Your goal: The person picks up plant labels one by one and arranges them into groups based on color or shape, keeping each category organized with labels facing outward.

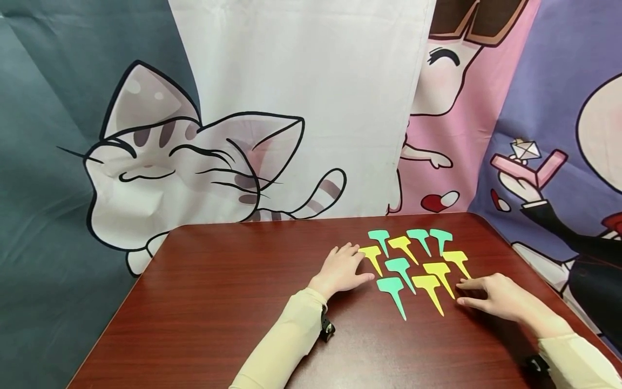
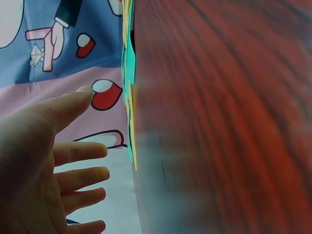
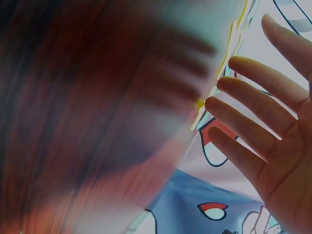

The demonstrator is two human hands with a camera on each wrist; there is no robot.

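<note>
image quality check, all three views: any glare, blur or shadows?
Head: tags look sharp, soft glare on the near part of the tabletop, shadow below the right hand; left wrist: left hand dim, tags seen edge-on as a thin strip, pale hazy reflection on the tabletop; right wrist: tabletop blurred, with dark finger-shaped streaks, shadow or reflection unclear.

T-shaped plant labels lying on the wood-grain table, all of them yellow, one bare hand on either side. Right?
Not quite: they aren't all yellow. The head view shows five green plant labels and five yellow plant labels. The rest holds: they lie on the wood-grain table, between the left hand and right hand.
</note>
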